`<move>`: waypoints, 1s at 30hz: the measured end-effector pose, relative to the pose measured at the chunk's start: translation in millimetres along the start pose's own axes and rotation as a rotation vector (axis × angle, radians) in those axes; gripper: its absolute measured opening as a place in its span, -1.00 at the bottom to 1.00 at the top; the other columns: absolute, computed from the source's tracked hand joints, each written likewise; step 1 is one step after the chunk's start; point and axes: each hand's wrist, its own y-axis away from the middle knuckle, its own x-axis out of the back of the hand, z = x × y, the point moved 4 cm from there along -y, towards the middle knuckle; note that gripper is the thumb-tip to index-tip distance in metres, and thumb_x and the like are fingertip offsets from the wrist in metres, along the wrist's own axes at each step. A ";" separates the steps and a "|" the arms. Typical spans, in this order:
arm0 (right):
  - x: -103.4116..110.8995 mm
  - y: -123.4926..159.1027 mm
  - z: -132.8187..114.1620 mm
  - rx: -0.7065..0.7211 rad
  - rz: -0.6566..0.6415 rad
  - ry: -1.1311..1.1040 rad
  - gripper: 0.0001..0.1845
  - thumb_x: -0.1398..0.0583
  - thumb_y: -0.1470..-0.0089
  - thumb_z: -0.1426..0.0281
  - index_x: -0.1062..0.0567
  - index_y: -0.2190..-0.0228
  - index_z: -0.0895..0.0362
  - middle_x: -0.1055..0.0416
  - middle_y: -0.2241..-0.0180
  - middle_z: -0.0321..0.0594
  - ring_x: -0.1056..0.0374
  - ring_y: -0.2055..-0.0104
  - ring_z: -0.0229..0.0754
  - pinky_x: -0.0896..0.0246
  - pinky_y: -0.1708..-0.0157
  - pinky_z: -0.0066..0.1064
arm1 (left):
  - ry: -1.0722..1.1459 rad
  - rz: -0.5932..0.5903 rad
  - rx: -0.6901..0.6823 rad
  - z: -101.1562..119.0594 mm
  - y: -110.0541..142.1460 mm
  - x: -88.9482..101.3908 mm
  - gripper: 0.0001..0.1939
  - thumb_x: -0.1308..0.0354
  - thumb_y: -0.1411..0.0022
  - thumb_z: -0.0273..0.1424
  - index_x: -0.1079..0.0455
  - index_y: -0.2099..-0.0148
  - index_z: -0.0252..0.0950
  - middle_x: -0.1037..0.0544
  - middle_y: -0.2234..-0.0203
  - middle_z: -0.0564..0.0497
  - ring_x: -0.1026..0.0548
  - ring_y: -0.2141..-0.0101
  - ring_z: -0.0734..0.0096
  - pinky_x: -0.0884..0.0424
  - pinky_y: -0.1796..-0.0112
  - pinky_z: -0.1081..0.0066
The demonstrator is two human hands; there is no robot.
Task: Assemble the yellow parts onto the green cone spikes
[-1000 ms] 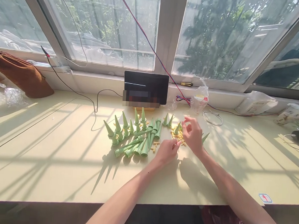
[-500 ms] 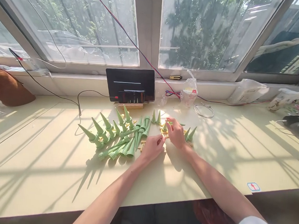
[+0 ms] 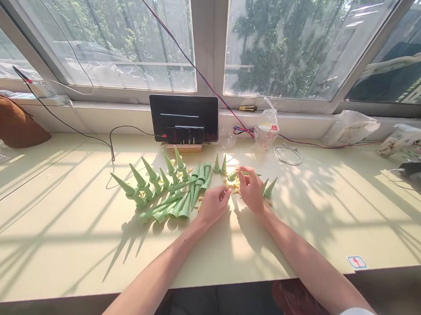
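My right hand [image 3: 253, 191] is curled over the small pile at centre right, its fingertips at a green plastic cone [image 3: 232, 176] that leans over with its wide end to the left. Small yellow plastic pieces [image 3: 227, 183] lie just under and beside these fingers. Close by on the left, my left hand [image 3: 213, 205] is closed in a pinch; what its fingertips hold is hidden. Left of it lies a heap of green cones [image 3: 181, 205], with several more green cones [image 3: 151, 173] standing upright behind and to the left.
Two green cones [image 3: 220, 165] stand behind my hands, and others [image 3: 270, 188] stand to the right. A tablet [image 3: 184, 113] leans at the window with a phone before it. A bagged cup [image 3: 267, 130], a coiled cable [image 3: 287, 155] and plastic bags [image 3: 351, 128] line the back.
The green cone at my right fingertips has gone from upright to tilted. My right hand has shifted slightly right, and my left hand has drawn slightly left, widening the gap between them.
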 end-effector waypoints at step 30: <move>2.5 9.7 -20.3 -0.069 -0.066 -0.163 -0.71 -0.06 -0.30 0.25 -0.37 0.01 0.06 -0.55 0.21 -0.17 -0.40 0.56 -0.27 -0.26 0.57 -0.43 | 0.430 0.020 0.165 -12.9 -3.2 -1.7 -0.75 -0.11 -0.24 -0.33 -0.44 0.04 -0.23 -0.51 0.14 -0.07 -0.31 0.58 0.59 -0.23 0.53 0.49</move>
